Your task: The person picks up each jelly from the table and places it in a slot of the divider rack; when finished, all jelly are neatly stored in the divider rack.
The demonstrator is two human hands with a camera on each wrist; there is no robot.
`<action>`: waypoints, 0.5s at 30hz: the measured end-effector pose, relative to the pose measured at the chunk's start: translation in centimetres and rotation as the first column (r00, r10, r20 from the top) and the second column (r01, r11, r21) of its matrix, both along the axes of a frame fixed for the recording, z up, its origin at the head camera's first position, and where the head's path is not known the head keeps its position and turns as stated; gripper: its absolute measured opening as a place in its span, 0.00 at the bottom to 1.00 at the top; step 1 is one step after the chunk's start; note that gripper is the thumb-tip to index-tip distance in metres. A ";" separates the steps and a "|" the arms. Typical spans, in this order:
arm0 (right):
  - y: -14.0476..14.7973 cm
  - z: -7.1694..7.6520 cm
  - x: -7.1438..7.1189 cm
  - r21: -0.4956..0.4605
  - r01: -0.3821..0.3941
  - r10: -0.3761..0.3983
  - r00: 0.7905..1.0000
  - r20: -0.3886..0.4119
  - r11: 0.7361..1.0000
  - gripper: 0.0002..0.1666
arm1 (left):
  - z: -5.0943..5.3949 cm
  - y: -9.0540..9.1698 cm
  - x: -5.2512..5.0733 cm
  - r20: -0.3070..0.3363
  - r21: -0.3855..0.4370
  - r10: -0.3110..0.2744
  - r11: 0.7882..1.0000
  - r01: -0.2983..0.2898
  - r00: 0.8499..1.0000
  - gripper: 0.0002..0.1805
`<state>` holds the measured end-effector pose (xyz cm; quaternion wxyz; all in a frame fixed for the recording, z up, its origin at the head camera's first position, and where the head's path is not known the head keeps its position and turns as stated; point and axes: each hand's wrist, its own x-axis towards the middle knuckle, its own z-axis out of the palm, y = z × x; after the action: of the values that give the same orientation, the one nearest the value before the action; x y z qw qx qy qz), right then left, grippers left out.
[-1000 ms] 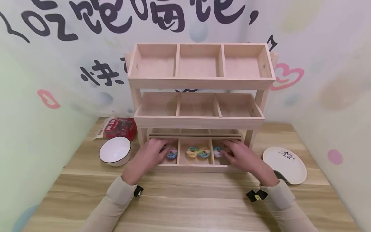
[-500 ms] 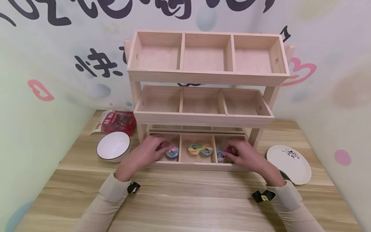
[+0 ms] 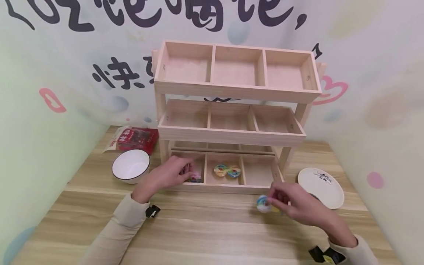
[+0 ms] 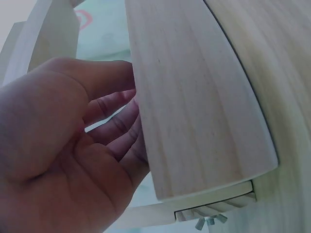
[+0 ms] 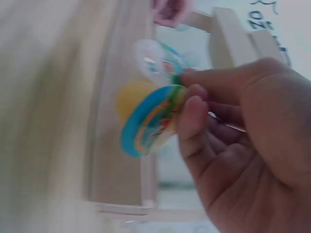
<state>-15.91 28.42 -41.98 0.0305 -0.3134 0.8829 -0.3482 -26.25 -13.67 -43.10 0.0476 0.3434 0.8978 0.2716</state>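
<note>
Between its thumb and fingers my right hand [image 3: 298, 202] pinches a pair of joined jelly cups [image 3: 264, 204], raised in front of the rack's lowest tier. In the right wrist view, one jelly cup [image 5: 153, 119] has a blue rim and yellow body; its neighbour is whitish and blurred. My left hand [image 3: 167, 171] reaches into the lowest tier's left compartment, over a jelly cup with a pink lid [image 3: 196, 176]. The wooden front board [image 4: 194, 97] hides its fingertips in the left wrist view, so its hold there is unclear. Two more jelly cups [image 3: 227, 170] lie in the middle compartment.
The three-tier wooden rack [image 3: 230, 134] stands against the wall, each tier divided into compartments. Left of it are a white bowl [image 3: 130, 165] and a red food packet [image 3: 137, 140]. A white plate [image 3: 326, 189] lies on the right, beside my right wrist.
My right hand has lifted the pair of jelly cups out of the right compartment, towards me and to the right. My left hand stays in the left compartment.
</note>
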 end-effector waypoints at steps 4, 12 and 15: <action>0.2 -1.4 0.6 0.057 -0.020 0.013 0.993 0.121 0.998 0.04 | 0.7 0.0 0.3 -0.048 0.009 0.014 1.000 -0.014 0.999 0.02; 0.0 -2.6 -0.4 0.121 0.059 -0.074 0.990 0.121 0.991 0.04 | 5.4 -1.0 3.5 -0.073 -0.006 -0.085 0.996 0.084 0.994 0.10; -0.3 -2.7 -0.7 0.159 0.112 -0.126 0.989 0.081 0.981 0.04 | 6.3 -0.9 5.0 0.049 -0.045 -0.193 0.980 0.195 0.980 0.13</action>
<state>-16.61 28.08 -44.65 0.0739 -0.2407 0.9220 -0.2941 -21.22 -14.61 -36.77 0.1023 0.4217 0.8653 0.2510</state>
